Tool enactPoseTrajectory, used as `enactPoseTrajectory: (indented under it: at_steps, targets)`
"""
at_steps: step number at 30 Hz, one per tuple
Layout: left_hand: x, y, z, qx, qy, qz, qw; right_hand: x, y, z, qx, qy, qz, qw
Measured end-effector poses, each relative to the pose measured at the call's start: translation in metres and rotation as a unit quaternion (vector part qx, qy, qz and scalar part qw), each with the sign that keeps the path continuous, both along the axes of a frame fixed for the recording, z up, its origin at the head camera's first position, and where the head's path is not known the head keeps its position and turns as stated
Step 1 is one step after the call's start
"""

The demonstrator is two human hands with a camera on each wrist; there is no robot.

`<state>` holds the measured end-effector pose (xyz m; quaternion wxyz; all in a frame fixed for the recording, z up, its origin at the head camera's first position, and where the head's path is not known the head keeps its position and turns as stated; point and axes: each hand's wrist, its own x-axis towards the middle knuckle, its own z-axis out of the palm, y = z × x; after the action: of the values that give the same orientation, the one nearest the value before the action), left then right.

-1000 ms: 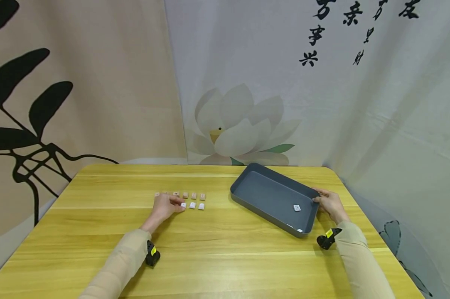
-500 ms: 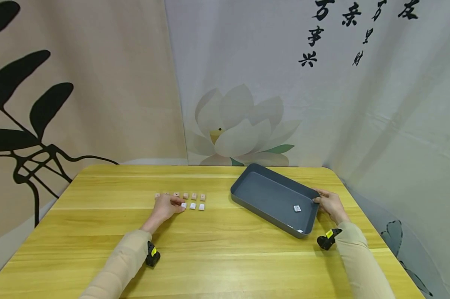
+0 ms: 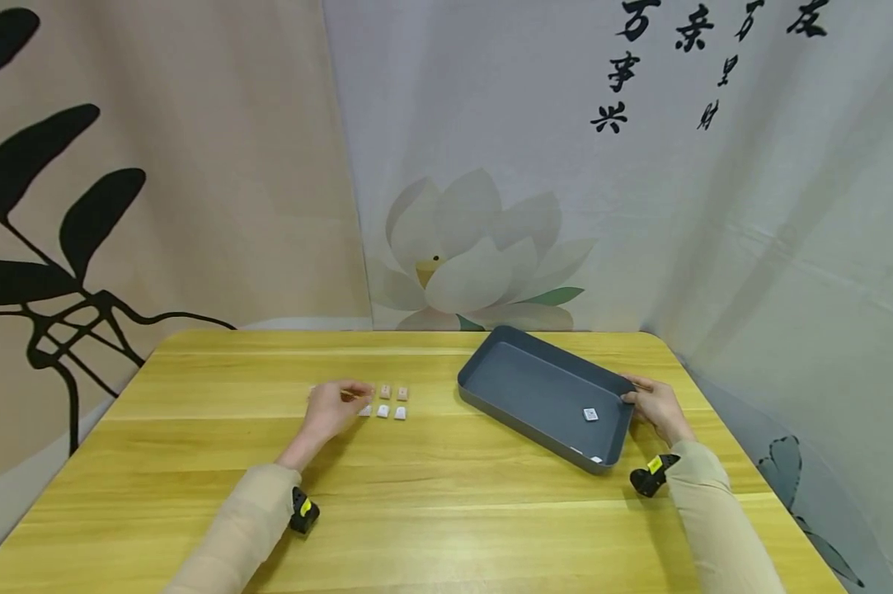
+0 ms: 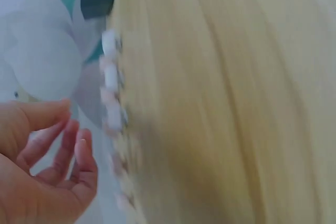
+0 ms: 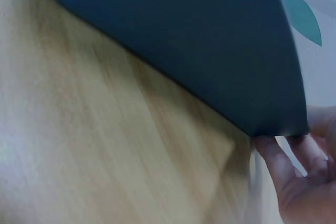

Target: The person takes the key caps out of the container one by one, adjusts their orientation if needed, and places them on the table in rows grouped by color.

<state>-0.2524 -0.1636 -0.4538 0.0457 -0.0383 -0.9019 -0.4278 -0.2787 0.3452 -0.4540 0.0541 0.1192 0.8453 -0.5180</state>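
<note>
My left hand hovers over the left end of two short rows of small keycaps, thumb and fingertips bent loosely together with nothing showing between them in the left wrist view. A white keycap lies right below its fingertips, and two more white ones continue the front row. Behind them stands a row of pink keycaps, partly hidden by the hand. On the right, my right hand grips the right end of a dark grey tray, thumb at the rim. The tray holds a white keycap lying inside.
Another white piece shows at the tray's near wall. The wooden table ends against a printed curtain at the back. Black wrist cameras sit on both beige sleeves.
My left hand has let go of the leftmost white keycap and lifted slightly, its fingers now covering more of the pink row. The right hand and tray have stayed still.
</note>
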Motion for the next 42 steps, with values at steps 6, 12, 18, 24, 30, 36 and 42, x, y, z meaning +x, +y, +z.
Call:
enactPoseTrajectory:
  at_steps: [6,12,18,24,30,36,42]
  targets:
    - [0.006,0.048,0.011,0.011,0.077,-0.054,0.9955,0.0,0.0,0.0,-0.001,0.001,-0.001,1.0]
    - [0.006,0.114,0.021,0.039,0.077,-0.164,0.9826,0.0,0.001,-0.001,-0.003,0.003,-0.01,1.0]
    - [0.009,0.18,0.022,0.028,0.033,-0.291,0.9556,-0.002,0.002,-0.004,-0.005,0.003,-0.014,1.0]
    - [0.006,0.233,0.014,-0.02,0.033,-0.361,0.9317,-0.003,0.002,-0.004,-0.009,0.0,-0.015,1.0]
    - [0.005,0.267,0.008,-0.035,-0.018,-0.38,0.9239,-0.001,-0.001,-0.001,-0.002,-0.007,-0.014,1.0]
    - [0.004,0.282,0.011,-0.063,-0.069,-0.389,0.9166,-0.001,0.0,-0.002,0.005,-0.006,-0.016,1.0]
    - [0.004,0.288,0.012,-0.176,-0.055,-0.394,0.9005,-0.002,0.001,-0.003,0.003,-0.003,-0.016,1.0]
